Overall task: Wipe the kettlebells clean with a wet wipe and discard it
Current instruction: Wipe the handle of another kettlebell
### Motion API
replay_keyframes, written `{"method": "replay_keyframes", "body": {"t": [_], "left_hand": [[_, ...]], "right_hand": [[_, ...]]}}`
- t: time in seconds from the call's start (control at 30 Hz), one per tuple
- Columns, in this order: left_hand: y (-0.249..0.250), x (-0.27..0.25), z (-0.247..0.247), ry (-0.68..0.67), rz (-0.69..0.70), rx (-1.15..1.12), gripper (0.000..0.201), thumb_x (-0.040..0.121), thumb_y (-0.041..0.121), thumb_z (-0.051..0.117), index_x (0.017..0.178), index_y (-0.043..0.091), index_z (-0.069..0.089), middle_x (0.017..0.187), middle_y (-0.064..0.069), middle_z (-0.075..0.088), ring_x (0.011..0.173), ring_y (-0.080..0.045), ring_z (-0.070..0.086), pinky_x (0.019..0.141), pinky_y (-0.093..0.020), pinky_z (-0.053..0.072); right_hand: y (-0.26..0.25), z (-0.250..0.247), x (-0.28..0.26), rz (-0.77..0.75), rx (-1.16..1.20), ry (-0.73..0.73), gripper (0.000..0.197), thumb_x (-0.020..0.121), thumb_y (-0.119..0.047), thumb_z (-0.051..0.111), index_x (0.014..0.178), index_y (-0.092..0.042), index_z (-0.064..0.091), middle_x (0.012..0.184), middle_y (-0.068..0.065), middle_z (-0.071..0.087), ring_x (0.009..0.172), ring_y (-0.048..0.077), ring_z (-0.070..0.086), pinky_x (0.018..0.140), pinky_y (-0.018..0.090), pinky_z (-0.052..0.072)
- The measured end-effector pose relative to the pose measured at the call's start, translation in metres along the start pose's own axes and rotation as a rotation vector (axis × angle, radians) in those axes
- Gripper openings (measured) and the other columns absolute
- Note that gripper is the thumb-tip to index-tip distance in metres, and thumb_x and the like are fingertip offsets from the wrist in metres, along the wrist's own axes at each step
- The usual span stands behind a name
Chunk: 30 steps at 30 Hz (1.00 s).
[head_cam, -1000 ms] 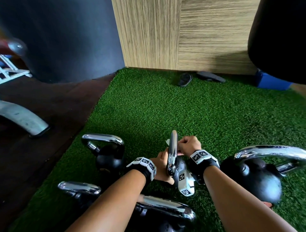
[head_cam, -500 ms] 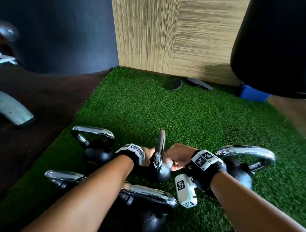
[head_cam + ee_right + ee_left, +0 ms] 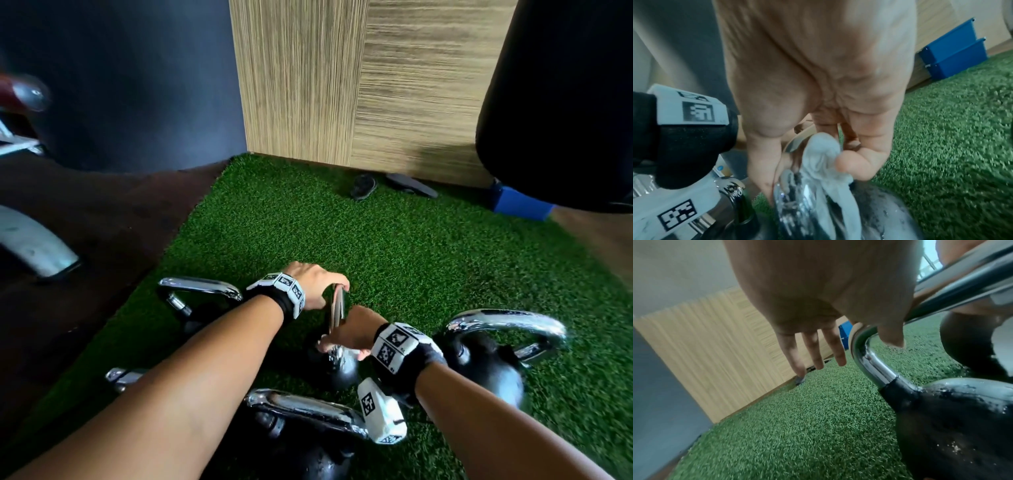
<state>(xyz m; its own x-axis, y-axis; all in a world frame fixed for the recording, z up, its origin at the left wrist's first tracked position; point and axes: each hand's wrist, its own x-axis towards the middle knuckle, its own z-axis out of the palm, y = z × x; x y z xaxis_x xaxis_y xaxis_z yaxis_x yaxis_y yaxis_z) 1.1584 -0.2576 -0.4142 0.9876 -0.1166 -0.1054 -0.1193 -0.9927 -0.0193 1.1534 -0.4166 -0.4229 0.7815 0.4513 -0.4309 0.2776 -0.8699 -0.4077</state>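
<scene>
A small black kettlebell with a chrome handle stands on the green turf, among several other kettlebells. My left hand grips the top of that handle; in the left wrist view the thumb and index finger curl round the chrome handle while the other fingers hang straight. My right hand is lower down and holds a crumpled white wet wipe between thumb and fingers. The wipe is pressed against the chrome near the handle's base.
A large kettlebell stands close right, another in front, and two on the left. A black punching bag hangs at the top right above blue boxes. Slippers lie by the wooden wall. Dark flooring borders the turf's left edge.
My left hand rose from the side of the handle to its top. My right hand slid with the wipe from the top of the handle down to its base.
</scene>
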Motion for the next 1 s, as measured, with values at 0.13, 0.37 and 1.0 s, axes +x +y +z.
{"method": "replay_keyframes", "body": {"t": [0.13, 0.37, 1.0], "left_hand": [[-0.011, -0.016, 0.01, 0.115, -0.106, -0.075, 0.022, 0.083, 0.041, 0.044, 0.103, 0.04, 0.053, 0.081, 0.01, 0.069, 0.074, -0.019, 0.067, 0.061, -0.025, 0.04], [-0.027, -0.047, 0.03, 0.21, -0.178, -0.093, 0.028, 0.088, 0.06, 0.065, 0.105, 0.037, 0.068, 0.055, 0.015, 0.053, 0.047, -0.001, 0.047, 0.055, -0.023, 0.049], [-0.02, -0.142, 0.011, -0.02, -0.442, -0.527, 0.053, 0.104, 0.025, 0.048, 0.154, 0.032, 0.035, 0.137, 0.004, 0.064, 0.122, -0.014, 0.062, 0.106, -0.027, 0.044]], "right_hand": [[0.013, -0.012, -0.003, -0.05, -0.098, 0.004, 0.04, 0.065, -0.044, 0.085, 0.074, -0.009, 0.067, 0.068, 0.001, 0.065, 0.063, 0.014, 0.061, 0.051, 0.022, 0.048], [0.036, -0.038, -0.001, -0.23, -0.164, 0.104, 0.037, 0.075, -0.034, 0.082, 0.101, -0.009, 0.072, 0.094, -0.002, 0.069, 0.076, 0.007, 0.059, 0.049, 0.011, 0.036], [0.03, -0.052, -0.017, -0.174, -0.199, 0.26, 0.012, 0.092, -0.007, 0.062, 0.099, 0.002, 0.067, 0.066, 0.002, 0.054, 0.067, 0.015, 0.06, 0.05, 0.016, 0.046]]}}
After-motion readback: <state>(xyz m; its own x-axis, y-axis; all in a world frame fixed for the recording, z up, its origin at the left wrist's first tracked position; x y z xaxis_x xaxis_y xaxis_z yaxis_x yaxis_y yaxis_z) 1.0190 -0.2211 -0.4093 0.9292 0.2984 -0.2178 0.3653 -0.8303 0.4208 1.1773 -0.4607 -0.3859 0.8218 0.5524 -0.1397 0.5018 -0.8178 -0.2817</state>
